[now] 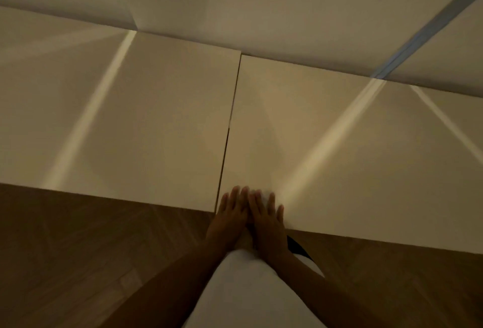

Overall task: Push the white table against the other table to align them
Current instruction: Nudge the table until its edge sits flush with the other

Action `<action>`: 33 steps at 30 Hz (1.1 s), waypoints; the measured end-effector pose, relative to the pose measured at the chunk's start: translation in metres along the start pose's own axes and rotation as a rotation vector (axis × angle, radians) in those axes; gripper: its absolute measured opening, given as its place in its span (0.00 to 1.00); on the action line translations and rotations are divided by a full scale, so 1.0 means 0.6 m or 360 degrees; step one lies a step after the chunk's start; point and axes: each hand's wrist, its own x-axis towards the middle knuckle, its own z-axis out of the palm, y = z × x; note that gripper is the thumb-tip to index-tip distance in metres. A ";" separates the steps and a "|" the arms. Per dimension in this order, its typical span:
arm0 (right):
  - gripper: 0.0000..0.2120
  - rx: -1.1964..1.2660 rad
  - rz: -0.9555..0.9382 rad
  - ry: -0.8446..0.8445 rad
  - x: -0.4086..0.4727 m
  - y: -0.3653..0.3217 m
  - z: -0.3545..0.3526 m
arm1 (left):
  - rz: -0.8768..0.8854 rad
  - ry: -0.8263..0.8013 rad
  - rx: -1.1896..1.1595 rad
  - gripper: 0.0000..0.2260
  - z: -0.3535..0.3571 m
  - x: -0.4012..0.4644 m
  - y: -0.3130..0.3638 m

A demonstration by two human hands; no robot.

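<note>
Both my hands, left (231, 212) and right (266, 219), flat, grip open, lower center on the white tabletop (339, 158), thin gap to the other tabletop (117, 118).

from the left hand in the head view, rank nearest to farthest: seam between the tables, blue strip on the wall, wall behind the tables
1. Seam between the tables, just left of the left hand.
2. Wall behind the tables, straight ahead.
3. Blue strip, far upper right.
</note>
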 end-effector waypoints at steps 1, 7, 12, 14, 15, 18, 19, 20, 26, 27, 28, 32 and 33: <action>0.36 0.0009 0.0022 -0.0008 0.002 0.001 -0.003 | 0.0000 0.0016 -0.0040 0.29 0.000 0.001 -0.004; 0.41 0.0124 0.0126 0.0025 0.016 -0.003 -0.023 | -0.0039 -0.0056 -0.0102 0.31 -0.011 0.025 -0.026; 0.51 0.0200 0.0122 0.0068 0.029 0.022 -0.032 | -0.0079 -0.0117 -0.0136 0.32 -0.019 0.030 -0.021; 0.57 0.0241 0.0182 0.0077 0.037 0.032 -0.036 | -0.0121 -0.0138 -0.0143 0.33 -0.022 0.030 -0.015; 0.59 0.0248 0.0184 0.0067 0.041 0.036 -0.037 | -0.0149 -0.0135 -0.0159 0.34 -0.022 0.030 -0.010; 0.64 0.0183 0.0138 0.0017 0.051 0.055 -0.038 | -0.0216 -0.0108 -0.0152 0.35 -0.018 0.027 0.002; 0.65 0.0178 0.0141 -0.0007 0.052 0.066 -0.039 | -0.0226 -0.0092 -0.0140 0.35 -0.016 0.027 0.005; 0.65 0.0184 0.0145 -0.0021 0.052 0.079 -0.040 | -0.0229 -0.0072 -0.0134 0.35 -0.016 0.028 0.009; 0.62 0.0187 0.0099 0.0015 0.047 0.125 -0.036 | -0.0215 -0.0059 -0.0116 0.41 -0.013 0.044 0.025; 0.62 0.0192 0.0093 0.0017 0.047 0.127 -0.035 | -0.0206 -0.0061 -0.0103 0.43 -0.011 0.046 0.025; 0.62 0.0196 0.0085 0.0019 0.046 0.128 -0.035 | -0.0192 -0.0059 -0.0087 0.45 -0.010 0.048 0.023; 0.61 0.0204 0.0057 -0.0014 0.046 0.135 -0.039 | -0.0163 -0.0110 -0.0022 0.46 -0.015 0.054 0.021; 0.61 0.0207 0.0047 -0.0022 0.046 0.137 -0.040 | -0.0170 -0.0109 -0.0042 0.46 -0.017 0.055 0.023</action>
